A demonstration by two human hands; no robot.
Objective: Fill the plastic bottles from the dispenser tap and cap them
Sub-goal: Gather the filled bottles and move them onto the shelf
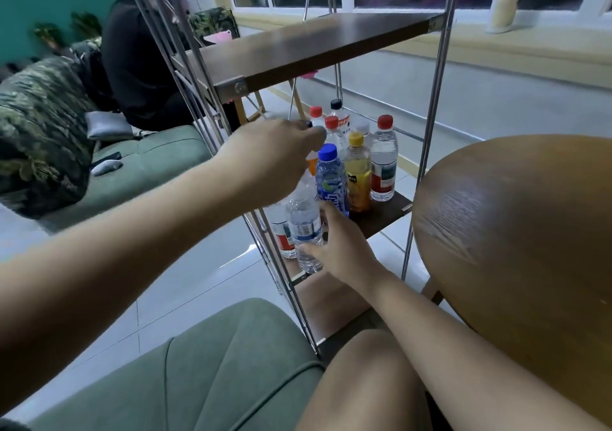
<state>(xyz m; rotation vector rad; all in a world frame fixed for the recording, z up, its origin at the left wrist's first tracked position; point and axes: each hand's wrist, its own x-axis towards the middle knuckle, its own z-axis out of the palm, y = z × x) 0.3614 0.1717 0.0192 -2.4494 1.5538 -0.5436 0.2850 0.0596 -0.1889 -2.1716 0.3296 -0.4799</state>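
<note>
Several plastic bottles stand on the lower shelf [384, 220] of a metal rack. Among them are a blue-capped bottle [331, 182], a yellow-capped one [357, 172] and a red-capped clear one [384, 159]. My right hand [337, 245] grips a clear bottle [304, 228] low at the shelf's front corner. My left hand [275, 162] reaches over that bottle and hides its top. Its curled fingertips pinch a small dark cap [309, 124]. No dispenser tap is in view.
The rack's metal rods and its upper wooden shelf [314, 43] stand close above my hands. A round wooden table [513, 248] is at the right. A green sofa [198, 364] lies under my arms, and another person [132, 66] sits at the back left.
</note>
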